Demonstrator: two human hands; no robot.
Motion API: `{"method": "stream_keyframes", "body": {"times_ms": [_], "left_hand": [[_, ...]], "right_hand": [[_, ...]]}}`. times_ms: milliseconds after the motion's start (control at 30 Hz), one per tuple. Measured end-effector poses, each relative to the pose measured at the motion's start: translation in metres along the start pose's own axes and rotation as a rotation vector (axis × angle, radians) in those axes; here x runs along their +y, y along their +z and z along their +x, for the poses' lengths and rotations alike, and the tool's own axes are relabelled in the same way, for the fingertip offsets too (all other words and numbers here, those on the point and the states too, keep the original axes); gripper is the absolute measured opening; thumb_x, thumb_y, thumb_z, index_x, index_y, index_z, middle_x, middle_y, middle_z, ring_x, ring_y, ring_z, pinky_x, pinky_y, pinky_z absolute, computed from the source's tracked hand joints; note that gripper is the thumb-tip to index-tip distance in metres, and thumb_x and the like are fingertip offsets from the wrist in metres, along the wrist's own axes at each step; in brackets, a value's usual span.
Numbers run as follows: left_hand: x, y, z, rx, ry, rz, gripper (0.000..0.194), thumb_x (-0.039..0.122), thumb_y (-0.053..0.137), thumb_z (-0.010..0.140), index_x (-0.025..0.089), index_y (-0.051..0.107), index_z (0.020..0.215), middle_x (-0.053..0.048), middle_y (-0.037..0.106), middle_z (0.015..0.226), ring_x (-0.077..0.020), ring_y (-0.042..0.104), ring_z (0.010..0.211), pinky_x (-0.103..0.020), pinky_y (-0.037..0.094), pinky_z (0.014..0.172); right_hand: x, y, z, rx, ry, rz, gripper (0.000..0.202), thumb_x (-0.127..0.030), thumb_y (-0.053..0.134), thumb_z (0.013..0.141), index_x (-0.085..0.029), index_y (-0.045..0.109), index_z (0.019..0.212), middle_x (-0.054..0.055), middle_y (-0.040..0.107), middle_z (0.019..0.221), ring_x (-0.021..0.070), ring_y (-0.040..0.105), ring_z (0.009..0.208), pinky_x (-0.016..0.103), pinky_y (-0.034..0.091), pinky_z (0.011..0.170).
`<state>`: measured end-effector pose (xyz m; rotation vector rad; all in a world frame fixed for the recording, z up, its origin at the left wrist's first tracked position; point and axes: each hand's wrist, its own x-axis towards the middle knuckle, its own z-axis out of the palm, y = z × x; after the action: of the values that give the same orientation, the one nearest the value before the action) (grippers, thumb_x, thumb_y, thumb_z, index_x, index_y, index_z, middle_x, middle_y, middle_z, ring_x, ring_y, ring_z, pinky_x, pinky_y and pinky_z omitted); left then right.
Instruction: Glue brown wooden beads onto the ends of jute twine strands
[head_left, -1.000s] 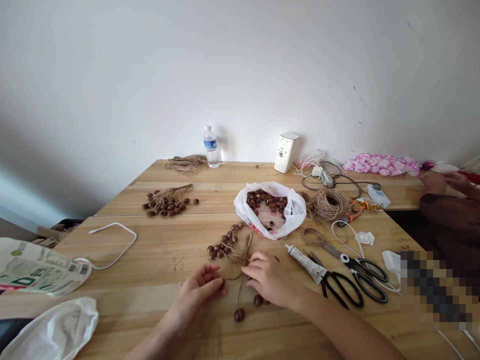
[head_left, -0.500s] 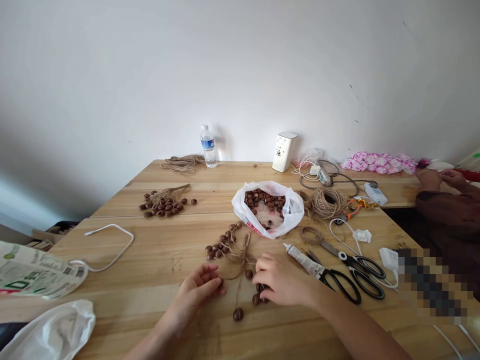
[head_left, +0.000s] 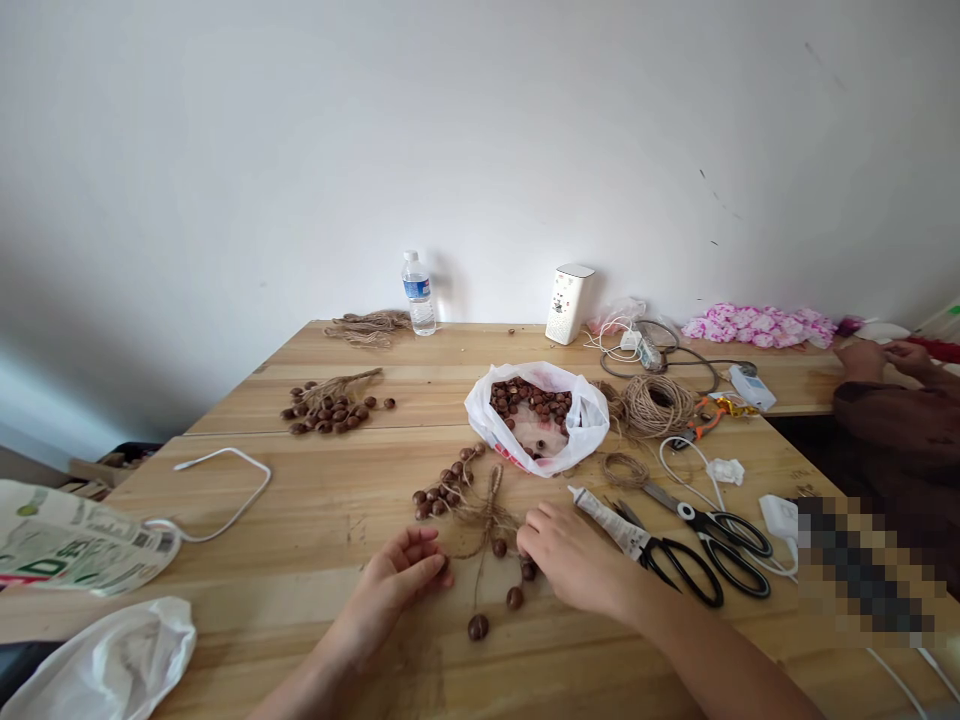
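Note:
In the head view my left hand (head_left: 397, 580) is closed, thumb and fingers pinching a round brown nut (head_left: 445, 570) joined to a strand of twine. My right hand (head_left: 577, 560) is curled downward on the other side of the twine bundle (head_left: 491, 515); what its fingertips hold is hidden. Between my hands, brown nuts hang on twine ends and lie on the table, among them one large nut (head_left: 478, 627) nearest me and a nut (head_left: 514, 597) by my right fingers. Several strung nuts (head_left: 442, 488) lie beyond the bundle.
Beyond my hands stands a white plastic bag (head_left: 592, 425) of nuts. Scissors (head_left: 682, 575), a glue tube (head_left: 607, 520) and a twine roll (head_left: 660, 405) lie right. A finished nut cluster (head_left: 330, 410) and water bottle (head_left: 418, 295) are farther back. Another person's hands (head_left: 885, 357) are at far right.
My right hand has shifted slightly up and right, uncovering nuts near its fingers. My left hand keeps its pinch in nearly the same place.

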<state>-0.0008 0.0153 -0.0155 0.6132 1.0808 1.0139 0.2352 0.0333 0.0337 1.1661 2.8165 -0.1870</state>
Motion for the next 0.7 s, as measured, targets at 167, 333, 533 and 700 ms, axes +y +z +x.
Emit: {"method": "stream_keyframes", "body": {"times_ms": [167,333,533,700], "left_hand": [[-0.001,0.000,0.000,0.008,0.014,0.011,0.041,0.027,0.078,0.056,0.017,0.053,0.087,0.000,0.063,0.069,-0.0156,0.063,0.059,-0.029,0.047,0.065],[0.000,-0.001,0.001,-0.004,-0.004,0.003,0.042,0.028,0.079,0.054,0.017,0.054,0.086,0.001,0.062,0.069,-0.0156,0.062,0.058,-0.029,0.046,0.065],[0.001,-0.001,0.000,-0.011,-0.014,0.001,0.042,0.028,0.079,0.055,0.018,0.054,0.087,0.001,0.062,0.070,-0.0151,0.062,0.059,-0.028,0.046,0.065],[-0.004,-0.003,0.004,-0.015,0.001,-0.001,0.040,0.027,0.078,0.056,0.018,0.055,0.087,0.001,0.062,0.069,-0.0148,0.062,0.058,-0.028,0.046,0.063]], "right_hand": [[0.001,-0.004,0.008,-0.051,0.093,-0.078,0.018,0.002,0.052,0.066,-0.012,0.061,0.070,0.010,0.061,0.075,0.0231,0.054,0.079,0.030,0.040,0.065],[-0.003,-0.001,0.005,-0.081,0.141,-0.085,0.011,-0.010,0.056,0.073,-0.012,0.066,0.071,0.012,0.065,0.071,0.0235,0.061,0.068,0.029,0.042,0.057],[-0.013,-0.004,0.003,-0.042,0.229,-0.034,0.024,-0.032,0.056,0.080,-0.011,0.068,0.079,0.015,0.068,0.072,0.0274,0.064,0.067,0.032,0.046,0.057],[-0.020,-0.002,0.007,0.020,0.308,0.027,0.017,-0.025,0.057,0.080,-0.011,0.067,0.078,0.013,0.066,0.079,0.0249,0.063,0.076,0.031,0.046,0.065]]}}
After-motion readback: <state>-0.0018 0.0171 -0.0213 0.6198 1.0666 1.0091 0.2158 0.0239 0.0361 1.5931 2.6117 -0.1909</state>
